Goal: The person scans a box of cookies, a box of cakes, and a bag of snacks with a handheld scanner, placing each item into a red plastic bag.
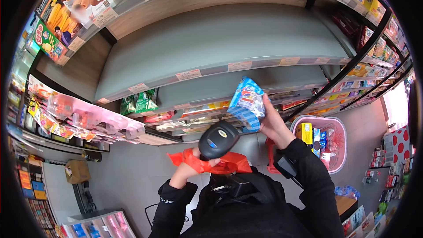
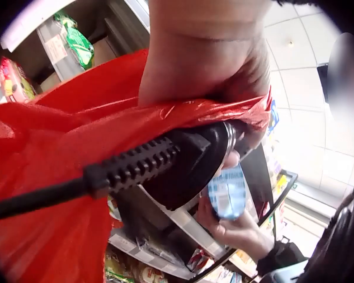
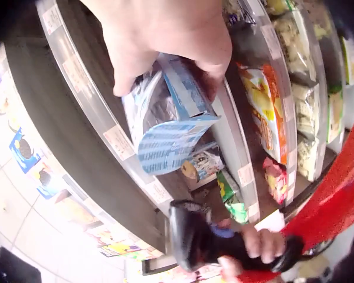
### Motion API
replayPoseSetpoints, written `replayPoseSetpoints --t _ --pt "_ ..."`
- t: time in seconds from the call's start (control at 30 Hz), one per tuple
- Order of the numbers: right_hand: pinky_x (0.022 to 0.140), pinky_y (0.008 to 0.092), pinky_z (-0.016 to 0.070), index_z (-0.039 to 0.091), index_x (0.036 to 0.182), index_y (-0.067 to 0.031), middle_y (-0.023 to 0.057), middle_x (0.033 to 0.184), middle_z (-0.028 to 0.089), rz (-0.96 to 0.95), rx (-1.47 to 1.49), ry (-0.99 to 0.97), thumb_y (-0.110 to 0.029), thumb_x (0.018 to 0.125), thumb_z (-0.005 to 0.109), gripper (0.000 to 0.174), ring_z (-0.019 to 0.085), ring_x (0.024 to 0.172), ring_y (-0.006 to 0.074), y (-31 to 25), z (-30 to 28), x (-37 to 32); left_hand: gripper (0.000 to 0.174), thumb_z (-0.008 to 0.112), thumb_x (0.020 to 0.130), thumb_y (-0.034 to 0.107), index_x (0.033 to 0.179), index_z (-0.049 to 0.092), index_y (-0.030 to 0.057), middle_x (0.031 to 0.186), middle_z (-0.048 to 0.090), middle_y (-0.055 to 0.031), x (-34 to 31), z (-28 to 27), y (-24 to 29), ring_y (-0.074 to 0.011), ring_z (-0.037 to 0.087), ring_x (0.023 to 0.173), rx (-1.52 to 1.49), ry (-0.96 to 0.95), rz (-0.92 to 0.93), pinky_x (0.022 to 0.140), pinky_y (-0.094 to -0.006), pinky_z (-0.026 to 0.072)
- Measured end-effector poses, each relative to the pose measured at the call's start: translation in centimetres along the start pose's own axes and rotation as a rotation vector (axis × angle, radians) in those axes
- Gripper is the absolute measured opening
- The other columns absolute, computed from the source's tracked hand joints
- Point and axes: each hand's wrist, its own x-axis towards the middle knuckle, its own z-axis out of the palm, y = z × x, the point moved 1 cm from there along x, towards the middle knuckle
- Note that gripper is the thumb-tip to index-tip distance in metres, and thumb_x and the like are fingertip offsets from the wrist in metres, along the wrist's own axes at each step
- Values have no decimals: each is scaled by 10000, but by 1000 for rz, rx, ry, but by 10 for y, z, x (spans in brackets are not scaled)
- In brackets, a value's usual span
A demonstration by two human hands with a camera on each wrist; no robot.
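Note:
My right hand (image 1: 272, 122) grips a blue and white snack packet (image 1: 246, 102) and holds it up in front of the shelves; the right wrist view shows the fingers (image 3: 159, 35) curled round the same packet (image 3: 165, 127). My left hand (image 1: 190, 164) grips a black handheld barcode scanner (image 1: 218, 139) together with a red plastic bag (image 1: 229, 164). The scanner's head sits just below the packet. In the left wrist view the scanner (image 2: 165, 162), its cable and the red bag (image 2: 53, 177) fill the frame, with the packet (image 2: 229, 191) beyond.
Grey store shelves (image 1: 211, 39) with price labels stand ahead; the nearest ones are mostly bare. Green bags (image 1: 141, 101) lie on a lower shelf. A pink shopping basket (image 1: 324, 143) with goods sits on the floor at right. Snack racks line both sides.

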Motion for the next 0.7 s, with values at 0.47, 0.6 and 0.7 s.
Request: replayPoseSetpoints --t 0.47,0.6,0.7 --pt "976 353 300 302 1251 -73 39 1212 438 -118 -307 -323 -51 672 696 700 415 1129 179 65 19 -8 461 602 766 185 1134 382 15 643 471 -58 9 -30 71 -143 491 544 -639 255 18 514 -276 412" --pt "963 316 312 282 1253 -60 47 1206 427 -45 -360 -316 9 689 667 686 407 1120 157 82 22 2 475 596 769 122 1183 390 12 670 512 -68 3 -28 71 -128 509 585 -702 184 141 540 -267 428" --pt "955 320 323 270 1255 -61 54 1218 408 6 -122 -403 8 722 639 652 387 1132 151 95 24 9 472 611 763 137 1171 409 15 674 519 -71 -1 -26 70 -132 512 584 -707 178 130 538 -261 426"
